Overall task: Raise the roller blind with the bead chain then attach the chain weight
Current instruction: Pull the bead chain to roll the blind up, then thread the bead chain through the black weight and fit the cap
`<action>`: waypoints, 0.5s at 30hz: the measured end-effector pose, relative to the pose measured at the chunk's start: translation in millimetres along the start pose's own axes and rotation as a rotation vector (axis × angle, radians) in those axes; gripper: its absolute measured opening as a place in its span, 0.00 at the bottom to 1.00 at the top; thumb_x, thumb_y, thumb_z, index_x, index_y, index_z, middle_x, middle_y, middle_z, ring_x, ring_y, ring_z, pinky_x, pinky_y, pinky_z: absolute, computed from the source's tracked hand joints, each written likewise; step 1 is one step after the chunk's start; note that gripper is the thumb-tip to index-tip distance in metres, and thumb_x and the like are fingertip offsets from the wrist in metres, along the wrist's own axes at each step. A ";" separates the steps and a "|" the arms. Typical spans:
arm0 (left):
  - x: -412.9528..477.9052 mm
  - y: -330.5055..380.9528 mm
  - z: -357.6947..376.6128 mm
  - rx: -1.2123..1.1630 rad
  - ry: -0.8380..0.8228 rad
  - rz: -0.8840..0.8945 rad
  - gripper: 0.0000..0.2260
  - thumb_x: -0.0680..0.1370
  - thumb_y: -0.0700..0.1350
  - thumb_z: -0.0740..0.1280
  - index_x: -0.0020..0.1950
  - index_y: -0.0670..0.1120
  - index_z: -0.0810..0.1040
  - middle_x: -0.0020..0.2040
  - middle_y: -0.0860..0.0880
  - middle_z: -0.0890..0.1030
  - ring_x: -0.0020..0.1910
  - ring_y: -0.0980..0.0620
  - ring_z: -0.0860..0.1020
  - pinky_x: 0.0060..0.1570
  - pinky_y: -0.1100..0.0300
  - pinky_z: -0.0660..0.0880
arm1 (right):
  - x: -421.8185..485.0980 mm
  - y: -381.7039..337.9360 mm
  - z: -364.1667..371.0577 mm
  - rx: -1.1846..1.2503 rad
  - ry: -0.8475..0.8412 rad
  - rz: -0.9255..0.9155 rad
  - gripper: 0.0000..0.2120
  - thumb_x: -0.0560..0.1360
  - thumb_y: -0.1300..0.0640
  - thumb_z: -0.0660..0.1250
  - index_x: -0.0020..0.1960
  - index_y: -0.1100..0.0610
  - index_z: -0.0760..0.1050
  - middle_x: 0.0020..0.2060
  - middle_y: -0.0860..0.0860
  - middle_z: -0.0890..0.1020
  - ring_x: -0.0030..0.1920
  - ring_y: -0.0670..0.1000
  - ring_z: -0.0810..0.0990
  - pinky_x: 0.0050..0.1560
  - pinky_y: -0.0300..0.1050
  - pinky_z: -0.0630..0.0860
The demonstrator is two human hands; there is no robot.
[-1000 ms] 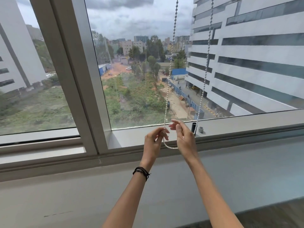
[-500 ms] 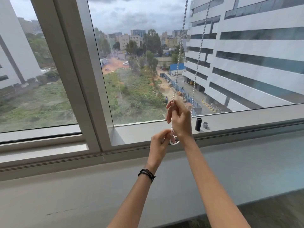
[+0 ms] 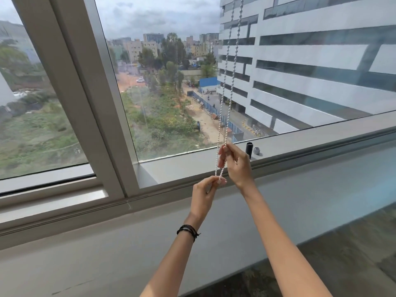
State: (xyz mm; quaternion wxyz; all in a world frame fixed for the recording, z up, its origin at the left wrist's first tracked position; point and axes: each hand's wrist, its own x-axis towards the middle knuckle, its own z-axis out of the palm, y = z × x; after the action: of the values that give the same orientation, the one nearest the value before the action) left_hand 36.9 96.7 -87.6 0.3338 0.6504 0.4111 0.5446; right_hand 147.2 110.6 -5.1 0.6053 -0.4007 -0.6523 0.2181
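Observation:
A white bead chain [image 3: 229,86] hangs in two strands down the front of the window pane. My right hand [image 3: 236,162] pinches both strands together just above the sill. Below it, my left hand [image 3: 204,195] pinches the bottom of the chain's loop between thumb and fingertips. A black cylindrical chain weight [image 3: 249,149] stands upright on the window sill [image 3: 300,144], just right of my right hand, with a small grey cap [image 3: 256,151] beside it. The blind itself is out of view above.
A thick grey window mullion [image 3: 90,86] slants down to the left of the chain. A lower ledge [image 3: 64,213] runs under the frame, with a plain grey wall [image 3: 107,264] below it. Dark patterned floor [image 3: 353,260] shows at the bottom right.
My hands went from holding the loop spread apart to drawing the two strands together. The right hand rose to grip both strands, then settled lower; the left hand keeps the loop's bottom.

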 end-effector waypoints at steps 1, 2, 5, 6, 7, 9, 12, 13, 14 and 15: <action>0.1 1.7 -0.4 -0.005 -0.002 -0.005 0.07 0.79 0.36 0.63 0.48 0.38 0.81 0.45 0.45 0.85 0.47 0.59 0.82 0.53 0.69 0.74 | -1.1 -1.6 -1.3 0.008 0.000 0.004 0.12 0.80 0.68 0.55 0.42 0.59 0.73 0.25 0.50 0.75 0.25 0.45 0.74 0.31 0.37 0.73; 0.2 3.3 -1.3 -0.008 -0.001 -0.009 0.07 0.79 0.36 0.63 0.48 0.38 0.81 0.46 0.46 0.85 0.48 0.59 0.82 0.53 0.69 0.74 | -1.9 -3.7 -2.8 0.019 0.003 0.007 0.12 0.80 0.66 0.55 0.42 0.59 0.73 0.26 0.50 0.75 0.25 0.46 0.74 0.32 0.38 0.73; 1.3 9.1 -1.7 0.004 0.041 -0.020 0.09 0.80 0.40 0.62 0.47 0.42 0.82 0.43 0.51 0.85 0.47 0.62 0.81 0.50 0.70 0.74 | -0.3 -10.4 -10.4 0.056 -0.014 0.025 0.11 0.81 0.62 0.56 0.43 0.59 0.74 0.27 0.51 0.77 0.28 0.45 0.76 0.35 0.37 0.74; 1.7 10.6 -0.9 0.004 0.063 -0.034 0.09 0.80 0.42 0.62 0.47 0.44 0.82 0.41 0.52 0.85 0.45 0.61 0.81 0.48 0.69 0.74 | 0.6 -11.9 -13.4 0.071 -0.030 0.044 0.10 0.81 0.62 0.56 0.44 0.60 0.74 0.28 0.51 0.79 0.29 0.44 0.78 0.37 0.35 0.75; 2.0 11.5 0.3 -0.002 0.086 -0.048 0.09 0.80 0.44 0.62 0.46 0.46 0.81 0.39 0.53 0.85 0.42 0.61 0.81 0.46 0.67 0.75 | 0.6 -12.7 -15.5 0.093 -0.045 0.069 0.10 0.81 0.61 0.57 0.45 0.61 0.75 0.30 0.51 0.80 0.32 0.44 0.79 0.39 0.33 0.76; 1.7 12.6 3.6 0.004 0.136 -0.064 0.08 0.80 0.44 0.63 0.45 0.49 0.80 0.35 0.54 0.84 0.37 0.60 0.80 0.41 0.64 0.75 | -3.1 -11.7 -18.6 0.144 -0.061 0.129 0.10 0.80 0.60 0.57 0.48 0.61 0.76 0.35 0.51 0.82 0.38 0.46 0.82 0.45 0.34 0.77; 1.4 13.5 8.7 0.043 0.213 -0.056 0.07 0.78 0.42 0.65 0.44 0.53 0.79 0.35 0.55 0.82 0.34 0.59 0.81 0.37 0.63 0.75 | -16.2 -1.4 -23.8 0.196 -0.016 0.186 0.10 0.80 0.59 0.58 0.49 0.57 0.77 0.40 0.52 0.83 0.43 0.46 0.82 0.48 0.35 0.77; 2.1 13.6 10.5 0.058 0.238 -0.050 0.07 0.78 0.41 0.66 0.44 0.53 0.79 0.37 0.55 0.82 0.35 0.58 0.82 0.37 0.63 0.75 | -20.8 4.6 -27.3 0.201 0.005 0.206 0.10 0.80 0.59 0.58 0.48 0.55 0.78 0.40 0.51 0.83 0.42 0.46 0.82 0.47 0.34 0.77; 3.2 13.5 12.1 0.069 0.258 -0.049 0.07 0.77 0.40 0.67 0.45 0.52 0.79 0.39 0.55 0.81 0.36 0.57 0.82 0.37 0.62 0.76 | -24.8 11.7 -31.6 0.199 0.022 0.238 0.11 0.80 0.60 0.57 0.47 0.53 0.78 0.40 0.51 0.83 0.42 0.46 0.83 0.46 0.35 0.77; 4.2 13.4 13.2 0.076 0.272 -0.051 0.06 0.77 0.40 0.67 0.45 0.51 0.80 0.42 0.55 0.80 0.36 0.57 0.83 0.36 0.61 0.77 | -28.2 19.2 -35.8 0.191 0.034 0.273 0.11 0.81 0.60 0.57 0.47 0.52 0.78 0.39 0.52 0.83 0.40 0.47 0.83 0.45 0.37 0.77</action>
State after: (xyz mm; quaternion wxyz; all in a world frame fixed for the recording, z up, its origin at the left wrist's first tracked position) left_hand 52.5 94.8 -76.4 0.2637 0.5721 0.4893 0.6032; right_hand 185.1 92.5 -31.0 0.6162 -0.4300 -0.5578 0.3525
